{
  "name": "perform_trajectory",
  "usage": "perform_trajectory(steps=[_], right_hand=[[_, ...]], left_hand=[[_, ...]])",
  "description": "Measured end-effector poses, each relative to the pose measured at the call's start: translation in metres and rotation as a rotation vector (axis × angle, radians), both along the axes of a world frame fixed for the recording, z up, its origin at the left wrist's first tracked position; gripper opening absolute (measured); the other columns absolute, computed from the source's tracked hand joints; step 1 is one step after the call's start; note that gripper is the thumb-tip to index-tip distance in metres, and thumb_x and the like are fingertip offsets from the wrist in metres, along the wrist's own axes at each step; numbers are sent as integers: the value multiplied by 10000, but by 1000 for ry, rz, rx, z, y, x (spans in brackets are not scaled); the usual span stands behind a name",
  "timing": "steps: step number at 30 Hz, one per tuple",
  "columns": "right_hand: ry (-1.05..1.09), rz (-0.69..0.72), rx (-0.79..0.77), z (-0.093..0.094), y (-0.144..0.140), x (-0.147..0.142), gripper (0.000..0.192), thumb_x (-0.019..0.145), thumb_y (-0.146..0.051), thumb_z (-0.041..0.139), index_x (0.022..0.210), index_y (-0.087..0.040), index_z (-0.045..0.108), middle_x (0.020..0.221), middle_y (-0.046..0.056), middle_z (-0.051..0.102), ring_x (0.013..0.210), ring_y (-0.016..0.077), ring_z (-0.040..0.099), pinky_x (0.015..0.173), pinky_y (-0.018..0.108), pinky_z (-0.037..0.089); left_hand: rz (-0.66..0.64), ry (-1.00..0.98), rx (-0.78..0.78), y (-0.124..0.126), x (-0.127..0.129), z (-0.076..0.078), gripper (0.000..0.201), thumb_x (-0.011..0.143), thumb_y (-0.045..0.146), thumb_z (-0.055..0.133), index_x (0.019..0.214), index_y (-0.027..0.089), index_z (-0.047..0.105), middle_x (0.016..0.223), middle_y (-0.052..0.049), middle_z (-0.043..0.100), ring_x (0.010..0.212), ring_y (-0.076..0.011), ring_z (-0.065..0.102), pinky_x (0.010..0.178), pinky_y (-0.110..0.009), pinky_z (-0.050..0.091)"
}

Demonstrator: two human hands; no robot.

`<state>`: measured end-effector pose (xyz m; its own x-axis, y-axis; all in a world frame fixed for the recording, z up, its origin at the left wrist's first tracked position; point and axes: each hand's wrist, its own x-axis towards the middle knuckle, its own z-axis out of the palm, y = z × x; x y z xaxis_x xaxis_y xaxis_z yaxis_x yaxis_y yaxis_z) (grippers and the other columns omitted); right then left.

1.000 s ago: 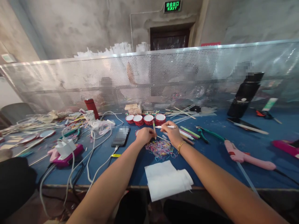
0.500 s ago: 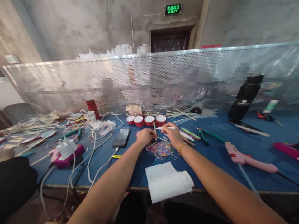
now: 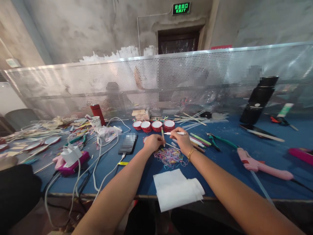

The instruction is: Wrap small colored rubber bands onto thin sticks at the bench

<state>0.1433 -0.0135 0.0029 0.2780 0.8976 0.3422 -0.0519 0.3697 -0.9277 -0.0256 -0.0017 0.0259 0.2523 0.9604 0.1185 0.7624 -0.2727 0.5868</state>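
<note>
Blue felt-like cloth covers the long worktable [image 3: 117,169] where both my arms reach forward. My left hand [image 3: 152,142] is curled shut around the lower end of a thin tan stick [image 3: 162,135], which stands nearly upright out of my fist. My right hand [image 3: 181,140] pinches a slim white pen-like stick [image 3: 174,133] between thumb and fingertips, holding it level, with its tip pointing left and close beside the upright stick; I cannot tell whether the two touch. A gold chain bracelet [image 3: 191,152] sits on my right wrist. Just under both hands lies a loose heap of small pastel rubber bands [image 3: 169,157] on the cloth. Nearer to me, at the table's edge, is a folded white paper sheet [image 3: 177,189]. Beyond my hands stand four small red-walled cups with white tops [image 3: 153,125] in a row. A black phone [image 3: 127,144] lies left of my left hand, with a white cable plugged in. To the right lie green-handled pliers [image 3: 215,139] and a pink glue gun [image 3: 259,164].
</note>
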Motion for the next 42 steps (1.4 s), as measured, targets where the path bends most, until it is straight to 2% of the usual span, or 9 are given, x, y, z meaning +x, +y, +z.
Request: perform_trajectory(steps=[9,18,32,42], right_hand=[[-8,-6,18,-1,1,0,182,687,-398,702,663,-243,610,621,-7,675,603,172,578,602,292,433],[-36,42,55,2,-4,-4,185,688,-396,705,645,-234,627,630,9,682,647,180,603,656,302,463],[-55,64,51,0,-4,-5,187,698,-400,692,652,-235,616,632,6,666,623,165,558,604,280,431],[-80,-49,26,0,-3,-1,146,700,-366,669,656,-237,616,633,-1,674,633,172,577,641,295,444]], left_hand=[[22,15,5,0,0,-1,173,813,329,735,918,225,825,900,-8,798,793,-155,687,653,-242,408],[37,35,14,2,-1,-4,180,822,326,711,913,228,832,852,-10,792,768,-161,678,652,-248,410],[26,35,18,-1,0,0,162,826,323,716,906,232,825,876,-6,794,783,-155,685,687,-234,437],[39,27,4,-1,0,-1,170,826,321,719,936,237,818,923,-3,806,843,-163,710,697,-235,440]])
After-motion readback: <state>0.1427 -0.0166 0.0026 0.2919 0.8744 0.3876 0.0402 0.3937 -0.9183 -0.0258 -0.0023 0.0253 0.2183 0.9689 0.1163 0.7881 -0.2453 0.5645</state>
